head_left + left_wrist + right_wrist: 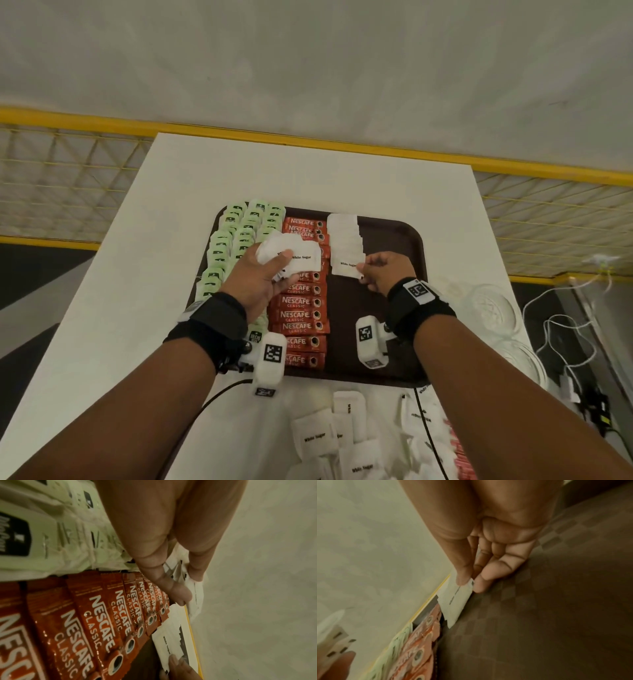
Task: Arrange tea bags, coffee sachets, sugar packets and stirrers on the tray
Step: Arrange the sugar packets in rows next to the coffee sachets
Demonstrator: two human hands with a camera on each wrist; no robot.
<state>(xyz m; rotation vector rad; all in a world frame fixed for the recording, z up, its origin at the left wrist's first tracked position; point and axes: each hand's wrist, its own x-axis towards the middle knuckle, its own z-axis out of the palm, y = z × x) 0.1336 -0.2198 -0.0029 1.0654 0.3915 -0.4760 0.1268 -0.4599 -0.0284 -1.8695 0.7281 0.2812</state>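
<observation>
- Head view: the left hand (260,274) grips a bundle of sugar packets (291,255) above the coffee sachets (301,301) on the tray (394,342); tea bags (236,236) lie left of it
- Left wrist view: fingers (171,586) curl round the bundle
- Right wrist view: the right hand (488,550) pinches one sugar packet (457,600) against the tray, thumb and fingertip closed on its corner

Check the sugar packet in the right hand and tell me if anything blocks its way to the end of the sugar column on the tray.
Nothing visible does. The right hand pinches the sugar packet at the near end of the sugar column; below it lies bare tray. The left hand, holding its bundle of sugar packets, hovers aside over the coffee sachets.
</observation>
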